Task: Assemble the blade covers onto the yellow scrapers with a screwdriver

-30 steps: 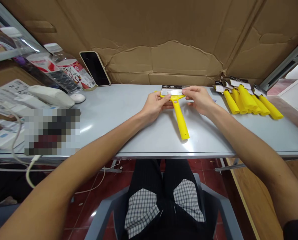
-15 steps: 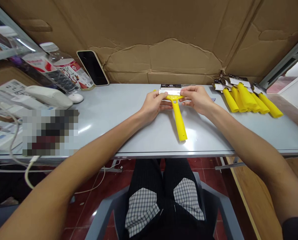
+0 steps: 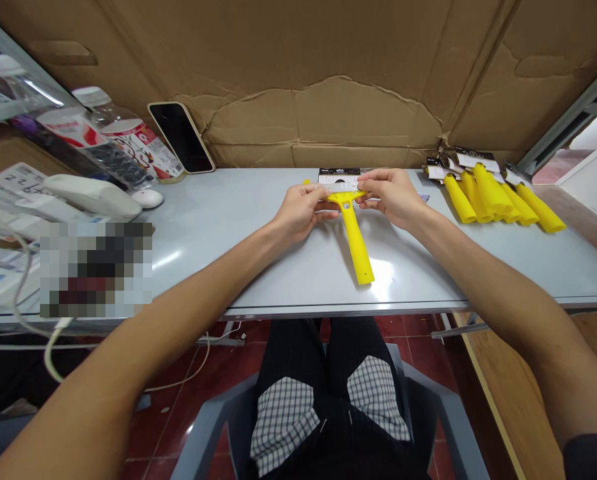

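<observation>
If the thumbs bear unevenly on the metal strip [image 3: 340, 187], it could, I judge, slip crooked across the yellow scraper [image 3: 352, 227]; and should its edge be sharp, which cannot be told from here, a fingertip against it might get nicked. No hand is on the handle [image 3: 361, 257], so a loosened pinch could let the whole thing swing sideways. The left hand [image 3: 301, 208] is closed narrowly on the left of the scraper's head, thumb above and fingers beneath; the right hand [image 3: 391, 198] pinches the opposite end just as tightly. The scraper lies between them over the table [image 3: 258, 273], head toward the cardboard [image 3: 371, 123]. It looks smooth, bright and T-shaped, the handle widening toward its free end, where a small hole shows; a black and white card [image 3: 339, 173] sits just beyond the strip, though whether it is fastened there I cannot tell
</observation>
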### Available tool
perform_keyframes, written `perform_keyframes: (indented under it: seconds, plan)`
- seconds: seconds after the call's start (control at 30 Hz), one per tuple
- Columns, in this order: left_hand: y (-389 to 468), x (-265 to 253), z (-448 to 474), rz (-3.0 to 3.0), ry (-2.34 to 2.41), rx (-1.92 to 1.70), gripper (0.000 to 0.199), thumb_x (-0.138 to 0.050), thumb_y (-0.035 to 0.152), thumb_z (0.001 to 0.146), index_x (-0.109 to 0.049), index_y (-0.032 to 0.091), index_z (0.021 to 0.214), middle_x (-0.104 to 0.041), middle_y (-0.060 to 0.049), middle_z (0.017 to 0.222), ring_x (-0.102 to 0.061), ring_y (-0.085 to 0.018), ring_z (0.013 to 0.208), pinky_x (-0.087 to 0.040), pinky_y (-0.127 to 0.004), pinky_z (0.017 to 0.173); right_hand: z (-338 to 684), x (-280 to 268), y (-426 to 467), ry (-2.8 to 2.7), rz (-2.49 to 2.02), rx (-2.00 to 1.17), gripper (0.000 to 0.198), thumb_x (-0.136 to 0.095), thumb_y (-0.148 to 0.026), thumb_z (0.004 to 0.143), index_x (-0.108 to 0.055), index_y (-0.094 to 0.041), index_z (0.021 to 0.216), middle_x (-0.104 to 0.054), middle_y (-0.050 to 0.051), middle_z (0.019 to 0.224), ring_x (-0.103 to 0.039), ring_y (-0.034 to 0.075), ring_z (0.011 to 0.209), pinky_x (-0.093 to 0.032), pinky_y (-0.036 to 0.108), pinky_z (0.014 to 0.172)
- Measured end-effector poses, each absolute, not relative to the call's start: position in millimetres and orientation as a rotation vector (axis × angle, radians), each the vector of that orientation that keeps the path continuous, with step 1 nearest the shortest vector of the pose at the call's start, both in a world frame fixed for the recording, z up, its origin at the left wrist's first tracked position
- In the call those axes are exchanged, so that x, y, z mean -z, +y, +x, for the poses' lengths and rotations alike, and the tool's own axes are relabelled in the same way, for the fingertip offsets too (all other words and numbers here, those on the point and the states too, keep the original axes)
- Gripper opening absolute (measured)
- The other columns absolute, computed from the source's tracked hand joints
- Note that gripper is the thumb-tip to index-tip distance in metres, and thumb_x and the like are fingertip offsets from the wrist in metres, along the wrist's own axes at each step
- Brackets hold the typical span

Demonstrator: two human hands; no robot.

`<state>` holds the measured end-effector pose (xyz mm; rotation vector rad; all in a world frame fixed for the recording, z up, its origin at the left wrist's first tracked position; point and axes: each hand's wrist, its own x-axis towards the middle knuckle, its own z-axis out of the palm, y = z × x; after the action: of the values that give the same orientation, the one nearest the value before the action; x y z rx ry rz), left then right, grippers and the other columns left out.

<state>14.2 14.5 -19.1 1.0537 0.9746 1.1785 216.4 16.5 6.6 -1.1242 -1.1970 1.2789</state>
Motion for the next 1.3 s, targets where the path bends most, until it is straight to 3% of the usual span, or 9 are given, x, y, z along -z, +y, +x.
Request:
perform_keyframes:
  seconds: [0.3,0.57,0.77,0.93,1.1,1.3]
  plan:
    - [11,12,14,1.048,0.99,-1.171,0.011,-0.071,0.008,0.091,-0.078,0.012,0.098,-0.085,-0.013,0.106,-0.078,-0.015,0.079,-0.062,-0.026,0.067,220,-4,19,-1.242,-1.059,-1.25,0.021,-0.072,-0.001,0.09,-0.075,-0.021,0.094,-0.074,0.001,0.079,-0.071,0.015,0.065,-0.064,0.031,0.071]
    - [11,10,11,1.054,1.087,-1.231,0.044,-0.078,0.012,0.084,-0.066,0.021,0.126,-0.085,-0.007,0.099,-0.083,-0.022,0.084,-0.066,-0.033,0.074,220,-3,19,-1.254,-1.044,-1.308,0.021,-0.07,0.0,0.094,-0.075,-0.021,0.095,-0.079,0.005,0.095,-0.075,0.015,0.075,-0.067,0.029,0.071]
    - [9,8,10,1.14,1.108,-1.226,0.038,-0.073,0.008,0.087,-0.063,0.023,0.12,-0.082,-0.005,0.094,-0.083,-0.021,0.084,-0.062,-0.029,0.067,220,-5,20,-1.257,-1.122,-1.412,0.019,-0.066,-0.004,0.104,-0.076,-0.017,0.094,-0.078,0.01,0.095,-0.075,0.015,0.071,-0.064,0.026,0.061]
    - [11,7,8,1.164,1.116,-1.181,0.037,-0.075,0.009,0.085,-0.064,0.022,0.118,-0.082,-0.007,0.095,-0.082,-0.022,0.082,-0.06,-0.03,0.065,223,-6,21,-1.285,-1.144,-1.364,0.019,-0.071,0.003,0.097,-0.078,-0.014,0.09,-0.076,0.008,0.083,-0.067,0.011,0.061,-0.059,0.022,0.056]
    - [19,9,2,1.146,1.12,-1.129,0.034,-0.079,0.014,0.08,-0.07,0.022,0.112,-0.081,-0.009,0.091,-0.081,-0.025,0.081,-0.059,-0.033,0.065,222,-5,21,-1.275,-1.147,-1.354,0.023,-0.07,0.004,0.097,-0.078,-0.014,0.086,-0.076,0.009,0.08,-0.067,0.011,0.059,-0.059,0.022,0.056]
    - [32,8,-12,1.181,1.123,-1.121,0.035,-0.077,0.015,0.076,-0.072,0.022,0.11,-0.082,-0.008,0.097,-0.078,-0.021,0.076,-0.057,-0.032,0.067,225,-6,24,-1.265,-1.158,-1.327,0.02,-0.074,0.003,0.094,-0.077,-0.015,0.087,-0.075,0.007,0.079,-0.068,0.011,0.059,-0.06,0.022,0.057]
